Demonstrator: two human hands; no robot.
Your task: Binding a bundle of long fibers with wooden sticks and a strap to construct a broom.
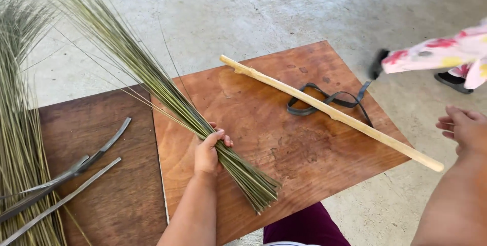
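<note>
My left hand (209,150) grips a thick bundle of thin green-yellow palm sticks (152,81) near its cut lower end, which rests on a reddish-brown wooden board (284,144). The bundle fans out up and to the left. My right hand (464,129) hovers at the right edge, fingers loosely apart, holding nothing, just past the thick end of a long pale wooden stick (329,111) lying diagonally across the board. A dark rubber strap (327,99) lies looped under that stick.
A darker wooden board (122,195) lies to the left with curved grey strips (76,167) on it. Another pile of palm sticks (20,124) runs along the left edge. Another person's foot and flowered garment (441,53) show at the upper right on the concrete floor.
</note>
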